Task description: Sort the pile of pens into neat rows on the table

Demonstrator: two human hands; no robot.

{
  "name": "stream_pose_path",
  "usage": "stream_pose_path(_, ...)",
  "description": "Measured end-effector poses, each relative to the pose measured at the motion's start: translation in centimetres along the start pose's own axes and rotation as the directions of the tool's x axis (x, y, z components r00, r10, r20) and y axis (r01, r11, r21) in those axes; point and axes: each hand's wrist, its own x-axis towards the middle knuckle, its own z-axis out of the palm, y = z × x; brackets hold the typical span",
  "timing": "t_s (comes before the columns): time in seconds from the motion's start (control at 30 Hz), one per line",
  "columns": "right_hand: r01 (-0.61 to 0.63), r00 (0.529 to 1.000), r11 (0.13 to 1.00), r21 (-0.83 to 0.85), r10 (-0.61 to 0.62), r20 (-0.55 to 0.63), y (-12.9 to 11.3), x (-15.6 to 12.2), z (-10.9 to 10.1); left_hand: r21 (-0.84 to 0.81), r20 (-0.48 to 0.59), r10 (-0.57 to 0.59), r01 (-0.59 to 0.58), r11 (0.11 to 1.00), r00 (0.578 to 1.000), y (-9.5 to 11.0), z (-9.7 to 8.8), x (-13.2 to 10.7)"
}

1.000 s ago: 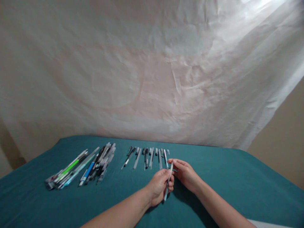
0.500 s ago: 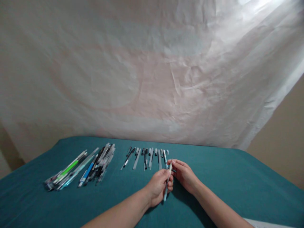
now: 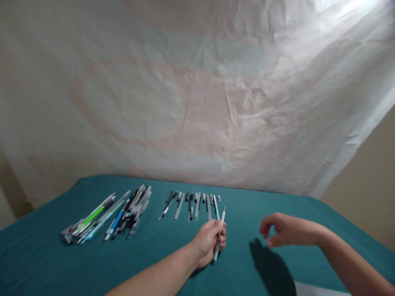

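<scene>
A slim white pen is gripped in the left hand, its fingers closed round the middle of the barrel. The pen is held just above the teal-covered table, with its tip pointing away. The right hand is raised well apart to the right with the fingers loosely curled. Whether anything small is pinched in it cannot be told.

A row of pens is laid side by side just beyond the held pen, and a heaped pile of pens is seen further left. Any print on the barrels is too small to be read.
</scene>
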Motion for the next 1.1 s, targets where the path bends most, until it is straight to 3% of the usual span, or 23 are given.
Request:
stream_pose_path(0.2,-0.165,0.971,0.971,-0.171,0.191,0.145,4.7,-4.6,1.5,0.000,0.019,0.010,-0.010,1.000,1.000,0.0,0.0,0.0)
stream_pose_path(0.37,-0.257,0.933,0.953,-0.161,0.288,0.215,7.3,-4.7,3.4,-0.003,0.005,0.005,-0.005,1.000,1.000,0.1,0.0,-0.1)
stream_pose_path(0.5,-0.279,0.949,0.948,-0.152,0.297,0.109,6.4,-3.2,3.1,-0.002,-0.005,0.007,-0.007,1.000,1.000,0.1,0.1,-0.1)
stream_pose_path(0.67,-0.170,0.984,0.962,-0.213,0.177,0.015,4.6,-0.7,1.7,-0.003,0.000,0.008,-0.008,1.000,1.000,0.1,0.1,0.0)
stream_pose_path(0.77,-0.138,0.990,0.965,-0.221,0.143,0.007,4.6,0.5,1.3,-0.003,0.003,0.007,-0.007,1.000,1.000,0.1,0.1,0.0)
stream_pose_path(0.93,-0.189,0.977,0.954,-0.233,0.208,0.055,4.7,1.3,0.9,-0.006,0.013,0.010,-0.010,1.000,1.000,0.1,-0.1,0.1)
stream_pose_path(1.03,-0.157,0.987,0.977,-0.143,0.158,0.002,2.8,2.1,0.7,-0.006,0.013,0.012,-0.012,1.000,1.000,0.1,-0.1,0.1)
stream_pose_path(1.1,-0.063,0.994,0.998,-0.023,0.061,-0.093,0.5,3.3,0.9,-0.002,0.011,0.016,-0.016,1.000,1.000,0.1,0.0,0.0)
